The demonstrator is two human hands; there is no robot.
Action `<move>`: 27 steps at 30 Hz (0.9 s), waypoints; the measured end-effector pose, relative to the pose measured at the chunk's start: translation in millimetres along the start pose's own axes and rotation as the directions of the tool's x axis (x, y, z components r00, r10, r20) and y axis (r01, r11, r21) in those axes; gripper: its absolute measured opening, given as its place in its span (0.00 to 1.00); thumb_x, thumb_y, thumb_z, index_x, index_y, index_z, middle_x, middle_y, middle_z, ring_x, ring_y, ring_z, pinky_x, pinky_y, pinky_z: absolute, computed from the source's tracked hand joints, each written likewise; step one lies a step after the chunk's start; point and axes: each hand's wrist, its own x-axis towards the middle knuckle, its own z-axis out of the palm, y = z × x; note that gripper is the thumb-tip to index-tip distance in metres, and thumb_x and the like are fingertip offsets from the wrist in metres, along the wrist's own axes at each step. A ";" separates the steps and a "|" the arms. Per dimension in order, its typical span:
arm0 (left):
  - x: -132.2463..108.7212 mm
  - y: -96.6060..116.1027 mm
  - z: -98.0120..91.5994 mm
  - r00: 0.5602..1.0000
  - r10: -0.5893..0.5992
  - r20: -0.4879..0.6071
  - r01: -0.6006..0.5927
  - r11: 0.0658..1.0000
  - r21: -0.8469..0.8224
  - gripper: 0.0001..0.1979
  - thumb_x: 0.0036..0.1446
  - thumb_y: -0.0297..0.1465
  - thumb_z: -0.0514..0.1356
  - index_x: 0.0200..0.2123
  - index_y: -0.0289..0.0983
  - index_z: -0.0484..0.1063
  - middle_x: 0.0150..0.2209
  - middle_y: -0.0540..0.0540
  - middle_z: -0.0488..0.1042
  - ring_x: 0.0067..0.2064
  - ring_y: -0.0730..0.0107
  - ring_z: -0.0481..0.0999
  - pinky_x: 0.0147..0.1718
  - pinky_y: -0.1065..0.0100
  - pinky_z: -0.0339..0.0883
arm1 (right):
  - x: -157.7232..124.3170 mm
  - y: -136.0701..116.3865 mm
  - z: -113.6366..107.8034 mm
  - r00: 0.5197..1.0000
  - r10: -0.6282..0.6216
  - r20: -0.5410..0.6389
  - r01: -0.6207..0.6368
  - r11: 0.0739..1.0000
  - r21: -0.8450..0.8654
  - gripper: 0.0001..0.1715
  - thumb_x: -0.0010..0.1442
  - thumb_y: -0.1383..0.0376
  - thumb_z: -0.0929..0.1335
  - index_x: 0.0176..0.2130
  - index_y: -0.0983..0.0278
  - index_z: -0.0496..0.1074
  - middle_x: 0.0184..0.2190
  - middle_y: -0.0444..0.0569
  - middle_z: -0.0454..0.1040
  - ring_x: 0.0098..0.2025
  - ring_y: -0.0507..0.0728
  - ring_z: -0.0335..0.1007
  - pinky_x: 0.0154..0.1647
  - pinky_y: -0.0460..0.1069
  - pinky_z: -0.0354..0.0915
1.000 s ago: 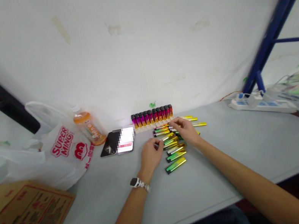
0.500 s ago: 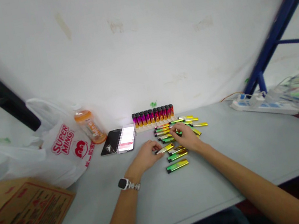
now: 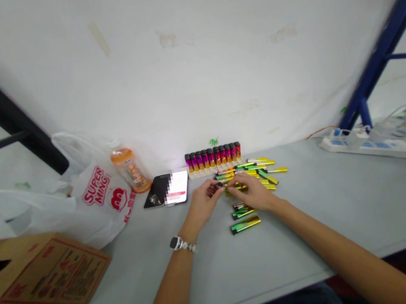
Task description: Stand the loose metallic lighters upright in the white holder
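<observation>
Several slim green-and-gold lighters (image 3: pixel 248 171) lie loose on the grey table (image 3: pixel 335 212). One of them (image 3: pixel 245 225) lies nearest me. A row of pink-and-orange lighters (image 3: pixel 214 157) stands upright in a pale tray against the wall. My left hand (image 3: pixel 202 204), with a watch on its wrist, and my right hand (image 3: pixel 253 191) meet over the pile. Both hands pinch the same lighter (image 3: pixel 225 186) between their fingertips, just above the loose ones.
A phone (image 3: pixel 166 190) lies left of the lighters. An orange drink bottle (image 3: pixel 131 171) and a white plastic bag (image 3: pixel 94 202) stand further left. A cardboard box (image 3: pixel 40 275) sits at the left edge, and a power strip (image 3: pixel 366 141) lies at the right rear.
My left hand picked a gold lighter from the pile and lifted it. My right hand came back from the far lighters to meet it. The view shifted slightly rightward.
</observation>
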 end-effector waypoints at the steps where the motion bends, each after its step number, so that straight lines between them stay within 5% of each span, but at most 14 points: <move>1: 0.5 0.8 1.7 1.000 0.019 -0.017 -0.020 0.999 -0.037 0.12 0.58 0.37 0.61 0.41 0.35 0.73 0.32 0.48 0.75 0.33 0.70 0.73 0.35 0.68 0.66 | 0.2 -2.9 0.1 1.000 0.013 0.003 -0.013 0.999 0.041 0.13 0.64 0.57 0.65 0.37 0.62 0.75 0.36 0.49 0.76 0.41 0.57 0.68 0.45 0.52 0.61; 4: 1.6 4.7 9.5 0.995 0.073 -0.070 -0.079 0.993 -0.089 0.11 0.58 0.36 0.62 0.41 0.36 0.74 0.33 0.48 0.74 0.35 0.70 0.73 0.35 0.69 0.66 | 2.5 -13.1 3.1 0.996 0.091 -0.009 -0.087 0.971 0.224 0.22 0.66 0.51 0.61 0.38 0.63 0.74 0.36 0.49 0.76 0.40 0.56 0.68 0.42 0.51 0.62; 7: 2.2 12.1 19.2 0.984 0.139 -0.115 -0.148 0.986 -0.073 0.09 0.57 0.34 0.63 0.39 0.36 0.76 0.32 0.48 0.71 0.33 0.72 0.70 0.30 0.71 0.63 | 5.8 -22.0 10.3 0.974 0.224 0.022 -0.209 0.861 0.464 0.30 0.66 0.44 0.57 0.30 0.64 0.72 0.26 0.46 0.71 0.29 0.53 0.64 0.31 0.48 0.61; 10: 1.3 19.6 26.2 0.974 0.170 -0.151 -0.180 0.982 -0.054 0.10 0.56 0.34 0.64 0.41 0.37 0.76 0.35 0.47 0.70 0.34 0.72 0.69 0.29 0.72 0.62 | 8.1 -25.6 16.4 0.908 0.418 0.040 -0.344 0.687 0.640 0.34 0.62 0.40 0.59 0.22 0.63 0.64 0.15 0.40 0.57 0.18 0.49 0.51 0.19 0.46 0.49; 14: -1.6 23.0 28.1 0.978 0.134 -0.162 -0.144 0.988 -0.050 0.11 0.58 0.34 0.62 0.43 0.37 0.74 0.37 0.47 0.70 0.33 0.74 0.69 0.28 0.73 0.63 | 7.8 -21.7 14.9 0.805 0.593 0.011 -0.394 0.522 0.756 0.34 0.60 0.41 0.59 0.17 0.61 0.57 0.10 0.37 0.48 0.14 0.47 0.41 0.16 0.46 0.40; 21: -3.0 17.6 25.4 0.981 0.154 -0.118 -0.153 0.988 0.016 0.09 0.62 0.34 0.58 0.34 0.36 0.73 0.35 0.48 0.70 0.33 0.75 0.69 0.28 0.73 0.62 | 0.8 -16.2 10.6 0.756 0.649 -0.078 -0.411 0.565 0.715 0.28 0.61 0.53 0.58 0.15 0.61 0.58 0.09 0.39 0.52 0.12 0.48 0.46 0.14 0.45 0.43; 27: -2.7 17.2 24.0 0.982 0.147 -0.122 -0.144 0.989 0.033 0.10 0.62 0.36 0.57 0.33 0.36 0.73 0.35 0.47 0.70 0.34 0.73 0.69 0.28 0.72 0.62 | -0.8 -19.4 11.0 0.730 0.683 -0.031 -0.439 0.503 0.745 0.29 0.59 0.47 0.59 0.16 0.61 0.58 0.09 0.38 0.49 0.12 0.47 0.43 0.13 0.45 0.40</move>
